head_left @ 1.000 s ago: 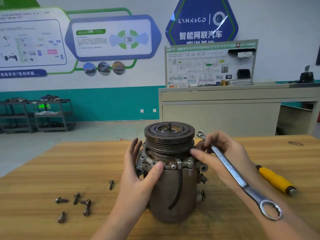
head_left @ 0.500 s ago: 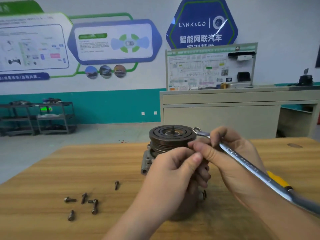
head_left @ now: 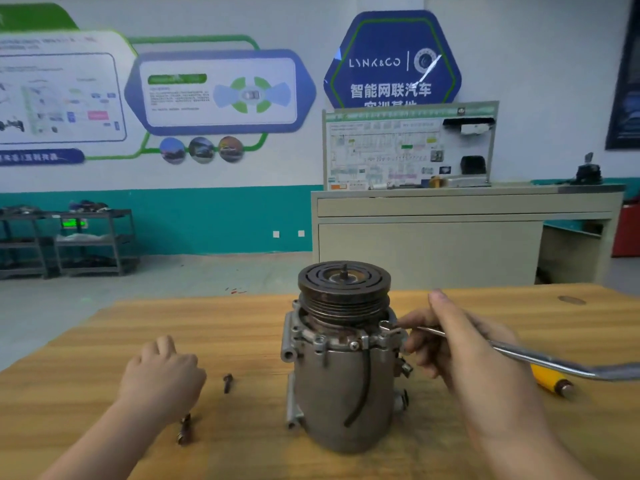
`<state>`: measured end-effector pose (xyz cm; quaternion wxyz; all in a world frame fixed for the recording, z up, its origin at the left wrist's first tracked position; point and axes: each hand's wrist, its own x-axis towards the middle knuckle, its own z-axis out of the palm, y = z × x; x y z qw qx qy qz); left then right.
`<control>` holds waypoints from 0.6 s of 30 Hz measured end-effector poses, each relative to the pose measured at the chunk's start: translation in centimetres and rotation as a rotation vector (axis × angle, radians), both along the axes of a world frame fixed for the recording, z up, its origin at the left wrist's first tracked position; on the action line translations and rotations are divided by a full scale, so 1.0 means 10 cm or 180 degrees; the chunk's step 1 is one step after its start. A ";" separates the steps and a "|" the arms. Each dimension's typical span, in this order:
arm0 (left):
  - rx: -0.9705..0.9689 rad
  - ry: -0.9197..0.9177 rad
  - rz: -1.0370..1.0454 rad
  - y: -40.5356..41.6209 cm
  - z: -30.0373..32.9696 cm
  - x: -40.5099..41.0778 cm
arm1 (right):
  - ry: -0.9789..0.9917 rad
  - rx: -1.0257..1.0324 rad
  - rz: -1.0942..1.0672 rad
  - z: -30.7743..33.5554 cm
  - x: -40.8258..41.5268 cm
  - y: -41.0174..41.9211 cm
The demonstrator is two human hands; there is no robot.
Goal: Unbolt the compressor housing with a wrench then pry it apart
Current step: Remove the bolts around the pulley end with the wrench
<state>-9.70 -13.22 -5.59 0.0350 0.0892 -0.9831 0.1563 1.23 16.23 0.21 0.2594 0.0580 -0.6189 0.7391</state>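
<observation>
While right hand (head_left: 464,344) gripped long steel wrench (head_left: 540,358) at grey metal compressor housing (head_left: 339,386) flange bolt, unbolting continued; left hand (head_left: 162,372), curled, contents unclear, set beside loose bolts (head_left: 227,382); next: turn wrench.

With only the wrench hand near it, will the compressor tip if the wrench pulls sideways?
Probably not easily: the compressor looks like heavy metal and stands on a broad base. Still, it is tall, the wrench acts near its top, and the left hand is off it, so it might rock or slide.
</observation>
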 end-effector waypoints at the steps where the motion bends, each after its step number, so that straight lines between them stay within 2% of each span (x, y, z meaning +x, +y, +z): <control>1: -0.0048 -0.0122 0.0002 0.00 -0.02 -0.03 | -0.0052 -0.0128 -0.0023 0.00 -0.01 -0.02; 3: -0.0075 -0.0319 0.0092 -0.04 -0.07 -0.06 | -0.0175 -0.0252 -0.0153 0.01 -0.01 -0.07; 5: -0.0077 -0.0407 0.0234 -0.08 -0.10 -0.05 | -0.0305 -0.0008 -0.0443 0.01 0.00 -0.12; 7: 0.0015 -0.0214 0.0323 -0.03 -0.06 -0.01 | -0.0417 0.0291 -0.0739 0.05 0.03 -0.17; 8: 0.0179 0.0104 0.0294 0.04 -0.01 0.01 | -0.0424 0.0334 -0.0883 0.07 0.05 -0.21; 9: 0.0536 0.0542 0.0145 0.13 0.05 0.05 | -0.0406 0.0333 -0.1040 0.09 0.07 -0.25; 10: 0.1150 0.1020 -0.0216 0.26 0.09 0.07 | -0.0386 0.0306 -0.1204 0.09 0.07 -0.29; 11: 0.2074 0.1269 -0.0727 0.42 0.14 0.12 | -0.0367 0.0237 -0.1342 0.08 0.07 -0.34; 12: 0.3130 0.1182 -0.1341 0.60 0.22 0.19 | -0.0343 0.0097 -0.1448 0.07 0.07 -0.38; 13: 0.3948 0.0838 -0.1904 0.78 0.30 0.28 | -0.0337 -0.0073 -0.1517 0.05 0.07 -0.42; 14: 0.4420 0.0515 -0.2366 0.93 0.34 0.34 | -0.0362 -0.0238 -0.1578 0.02 0.06 -0.45; 16: 0.4787 0.0338 -0.2907 1.10 0.36 0.39 | -0.0286 -0.0472 -0.1625 -0.02 0.04 -0.44; 18: 0.4877 0.0586 -0.3019 1.15 0.34 0.37 | -0.0123 -0.0693 -0.1409 -0.03 -0.05 -0.29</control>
